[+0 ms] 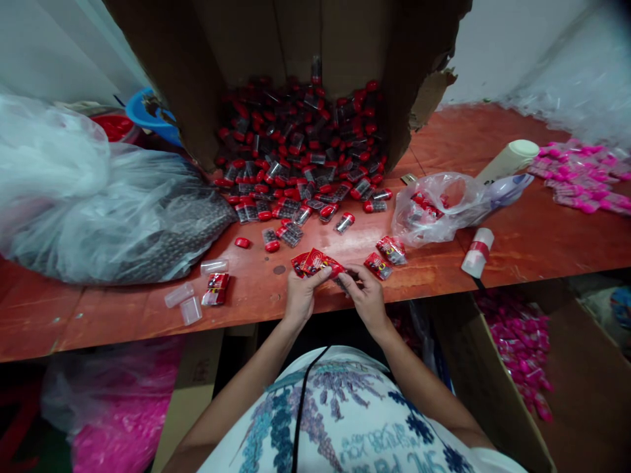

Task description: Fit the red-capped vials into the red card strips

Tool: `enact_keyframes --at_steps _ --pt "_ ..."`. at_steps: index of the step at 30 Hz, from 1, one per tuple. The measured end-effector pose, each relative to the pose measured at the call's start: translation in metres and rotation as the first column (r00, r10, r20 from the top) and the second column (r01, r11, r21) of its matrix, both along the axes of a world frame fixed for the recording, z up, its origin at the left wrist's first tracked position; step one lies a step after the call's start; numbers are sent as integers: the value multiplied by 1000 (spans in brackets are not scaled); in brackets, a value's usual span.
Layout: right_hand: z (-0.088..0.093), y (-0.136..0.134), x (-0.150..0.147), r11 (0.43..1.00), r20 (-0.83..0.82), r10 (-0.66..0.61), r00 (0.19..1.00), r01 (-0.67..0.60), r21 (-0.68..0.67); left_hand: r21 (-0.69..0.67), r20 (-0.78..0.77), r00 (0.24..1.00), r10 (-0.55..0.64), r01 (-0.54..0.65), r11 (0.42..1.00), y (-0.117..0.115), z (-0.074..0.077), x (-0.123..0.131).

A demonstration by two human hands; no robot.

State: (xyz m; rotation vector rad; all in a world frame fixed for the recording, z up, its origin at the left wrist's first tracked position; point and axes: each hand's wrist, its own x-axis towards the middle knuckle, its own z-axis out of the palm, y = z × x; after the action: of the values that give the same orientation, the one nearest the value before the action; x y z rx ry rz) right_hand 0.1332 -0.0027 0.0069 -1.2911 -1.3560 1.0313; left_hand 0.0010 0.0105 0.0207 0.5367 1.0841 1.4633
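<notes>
My left hand (302, 297) is closed on a few red printed cards (318, 261), fanned out above the table's front edge. The fingers of my right hand (367, 299) pinch the right end of these cards; whether something else sits between those fingertips is hard to see. Two small stacks of red cards (378, 265) lie just right of my hands. On the left, another stack of red cards (215, 289) rests beside clear plastic tubes (190, 310). Beyond my hands are small clear bottles with red caps (344, 223), filled with dark beads, and a loose red cap (242, 242).
A cardboard box (197, 72) on its side spills many red-capped bottles onto the red table (123, 315). Left stands a big bag of dark beads (148, 217). Right are a clear bag with red cards (428, 217), a white roll (478, 253) and pink pieces (582, 174).
</notes>
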Motion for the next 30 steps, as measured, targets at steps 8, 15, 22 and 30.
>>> enact_keyframes --at_steps 8,15,22,30 --pt "-2 0 5 997 26 47 999 -49 59 -1 -71 996 -45 45 999 -1 1 0" --pt "0 3 13 985 87 154 984 -160 66 -13 -111 993 -28 27 1000 1 -5 -4" --pt "-8 5 9 964 -281 72 957 -138 -225 -26 -47 970 -239 238 971 1 -2 -6" --pt "-2 4 17 980 -1 200 980 -200 0 -79 -162 968 -190 180 981 5 -6 0"
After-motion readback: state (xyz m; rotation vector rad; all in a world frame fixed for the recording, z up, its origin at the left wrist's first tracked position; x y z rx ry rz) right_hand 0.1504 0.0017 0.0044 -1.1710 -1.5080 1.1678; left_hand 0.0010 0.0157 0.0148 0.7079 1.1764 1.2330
